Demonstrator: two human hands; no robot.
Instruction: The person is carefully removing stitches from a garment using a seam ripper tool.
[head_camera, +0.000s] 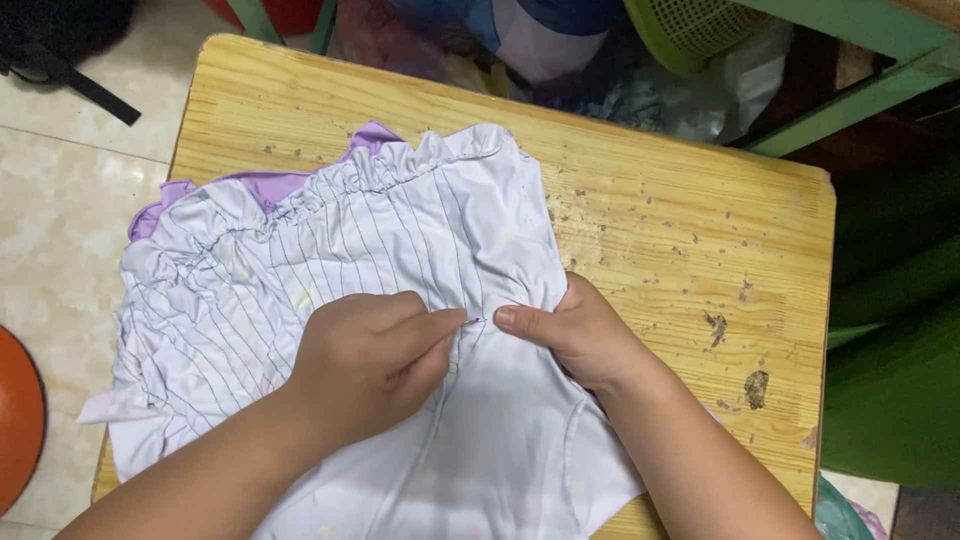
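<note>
A white garment (380, 250) with thin dark stripes, a gathered ruffled edge and a purple lining lies spread on a wooden table (680, 220). My left hand (365, 365) rests on the cloth with thumb and forefinger pinched together at a small dark point, maybe a needle or pin, too small to tell. My right hand (570, 330) grips a fold of the same garment just to the right, thumb pressed flat toward the left fingertips. The two hands almost touch at the middle of the cloth.
The table top is scratched and spotted on its right half. Behind its far edge lie bags and cloth, a green plastic basket (690, 30) and a green frame (860, 90). A tiled floor (60, 200) is at the left, with an orange round object (15, 420).
</note>
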